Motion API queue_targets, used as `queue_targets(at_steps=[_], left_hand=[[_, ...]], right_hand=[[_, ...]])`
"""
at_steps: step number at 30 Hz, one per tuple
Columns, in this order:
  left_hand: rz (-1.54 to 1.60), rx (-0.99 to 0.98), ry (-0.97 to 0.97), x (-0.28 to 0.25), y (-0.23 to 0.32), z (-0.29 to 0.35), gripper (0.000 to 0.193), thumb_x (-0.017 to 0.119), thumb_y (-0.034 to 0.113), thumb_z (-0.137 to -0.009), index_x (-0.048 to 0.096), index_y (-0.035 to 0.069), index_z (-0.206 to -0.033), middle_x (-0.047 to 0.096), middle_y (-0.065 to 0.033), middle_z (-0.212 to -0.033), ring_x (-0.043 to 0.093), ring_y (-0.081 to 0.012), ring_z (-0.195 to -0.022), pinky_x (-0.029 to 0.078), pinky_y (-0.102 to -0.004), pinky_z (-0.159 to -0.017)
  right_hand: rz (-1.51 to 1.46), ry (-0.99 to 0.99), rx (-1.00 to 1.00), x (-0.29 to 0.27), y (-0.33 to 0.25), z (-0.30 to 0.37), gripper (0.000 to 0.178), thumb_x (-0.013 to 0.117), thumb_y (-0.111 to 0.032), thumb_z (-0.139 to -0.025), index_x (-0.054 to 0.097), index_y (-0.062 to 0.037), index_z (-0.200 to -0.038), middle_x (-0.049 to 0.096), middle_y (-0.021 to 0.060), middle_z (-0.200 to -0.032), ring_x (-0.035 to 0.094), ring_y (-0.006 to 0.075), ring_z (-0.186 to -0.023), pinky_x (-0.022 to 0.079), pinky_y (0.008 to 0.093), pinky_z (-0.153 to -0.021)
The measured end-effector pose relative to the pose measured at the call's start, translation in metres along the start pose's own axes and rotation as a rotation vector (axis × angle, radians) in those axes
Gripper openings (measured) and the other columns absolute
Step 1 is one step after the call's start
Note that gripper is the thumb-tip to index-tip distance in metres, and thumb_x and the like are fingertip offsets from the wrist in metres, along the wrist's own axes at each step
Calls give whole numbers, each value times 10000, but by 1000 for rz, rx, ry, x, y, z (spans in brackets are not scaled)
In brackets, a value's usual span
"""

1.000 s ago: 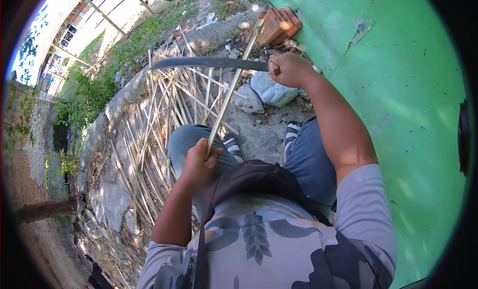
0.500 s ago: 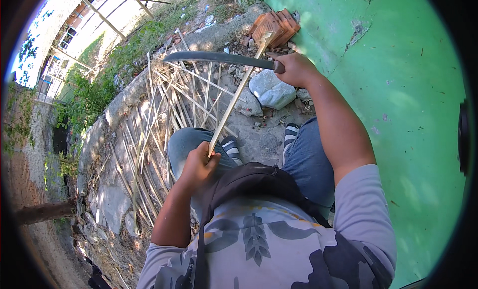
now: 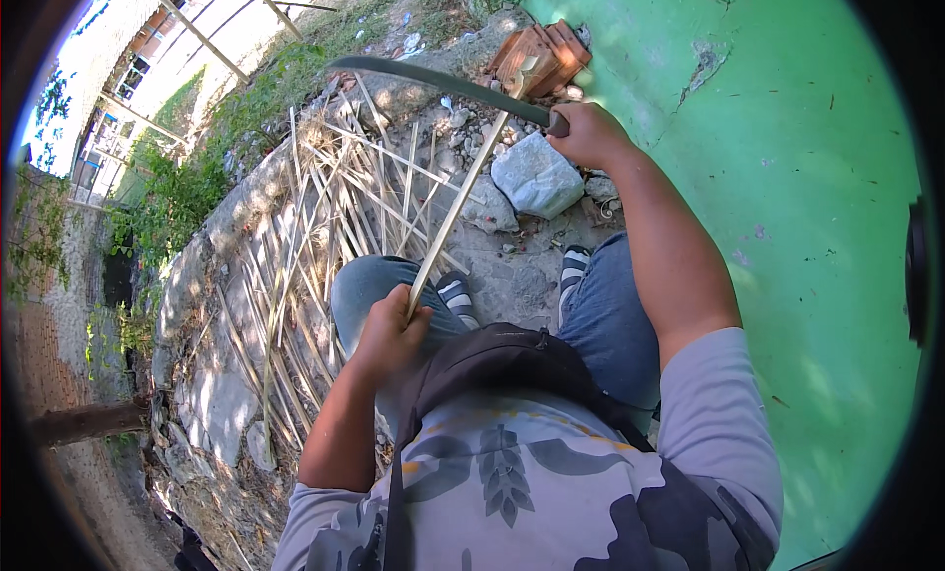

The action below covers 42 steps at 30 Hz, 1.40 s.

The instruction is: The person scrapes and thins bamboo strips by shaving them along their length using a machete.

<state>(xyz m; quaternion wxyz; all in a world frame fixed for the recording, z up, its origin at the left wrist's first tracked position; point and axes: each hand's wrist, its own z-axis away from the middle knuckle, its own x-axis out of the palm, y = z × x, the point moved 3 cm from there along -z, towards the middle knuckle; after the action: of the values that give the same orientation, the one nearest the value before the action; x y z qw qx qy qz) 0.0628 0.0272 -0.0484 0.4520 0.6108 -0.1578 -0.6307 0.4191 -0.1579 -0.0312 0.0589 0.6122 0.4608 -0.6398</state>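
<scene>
My left hand [image 3: 392, 330] is closed around the near end of a pale bamboo strip [image 3: 458, 207], beside my left knee. The strip slants away to the right, its far end frayed or split near the bricks. In my right hand [image 3: 591, 136] is the handle of a machete with a long, dark, curved blade [image 3: 423, 77]. The blade lies across the strip close to its far end, its tip pointing left. Whether its edge bites into the strip I cannot tell.
Many loose bamboo strips [image 3: 285, 266] lie in a heap on the stony ground to the left. Ahead of my feet sits a large whitish rock [image 3: 537, 175], with a stack of orange bricks [image 3: 551, 59] beyond it. A green wall or floor surface [image 3: 787, 276] fills the right.
The machete has tilted, its tip swinging farther away from me. My right hand has shifted only slightly. My left hand keeps its hold on the bamboo strip and has barely moved.
</scene>
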Motion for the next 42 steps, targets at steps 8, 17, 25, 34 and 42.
queue_targets(at_steps=[8, 17, 25, 34, 42], left_hand=[[36, -6, -26, -2, -1, 1, 238, 665, 101, -950, 467, 65, -824, 446, 5, -696, 395, -94, -671, 381, -305, -588], [84, -39, 23, 1, -1, 4, 218, 651, 109, -958, 474, 47, -846, 449, -21, -700, 398, -105, -681, 392, -316, -608], [4, -67, 0, -1, 1, 3, 232, 662, 127, -945, 472, 34, -850, 483, -76, -693, 429, -141, -677, 414, -350, -625], [-7, -86, -3, 1, 2, 1, 227, 662, 126, -940, 473, 33, -854, 484, -84, -695, 422, -149, -680, 418, -350, -638], [-32, -72, 13, 2, 7, 0, 238, 660, 131, -945, 471, 17, -854, 481, -96, -684, 428, -149, -667, 418, -363, -626]], right_hand=[[14, 19, 264, -8, 16, -11, 259, 684, -264, -812, 726, -149, -1040, 719, 153, -1006, 685, 339, -1002, 537, 432, -880], [-56, -128, 421, 0, 58, -7, 445, 702, -311, -770, 710, -95, -1159, 725, 188, -1098, 684, 359, -1055, 528, 411, -913], [-327, 90, 456, 9, 52, -18, 391, 718, -245, -765, 707, -6, -1076, 741, 153, -1051, 702, 300, -975, 533, 389, -877], [-798, 274, 328, -10, 22, -6, 227, 765, -244, -872, 633, -64, -829, 584, -17, -689, 500, 78, -547, 429, 273, -523], [-165, 144, -3, -36, -19, 7, 265, 764, -306, -817, 680, -66, -890, 675, 98, -747, 658, 249, -726, 533, 383, -705]])
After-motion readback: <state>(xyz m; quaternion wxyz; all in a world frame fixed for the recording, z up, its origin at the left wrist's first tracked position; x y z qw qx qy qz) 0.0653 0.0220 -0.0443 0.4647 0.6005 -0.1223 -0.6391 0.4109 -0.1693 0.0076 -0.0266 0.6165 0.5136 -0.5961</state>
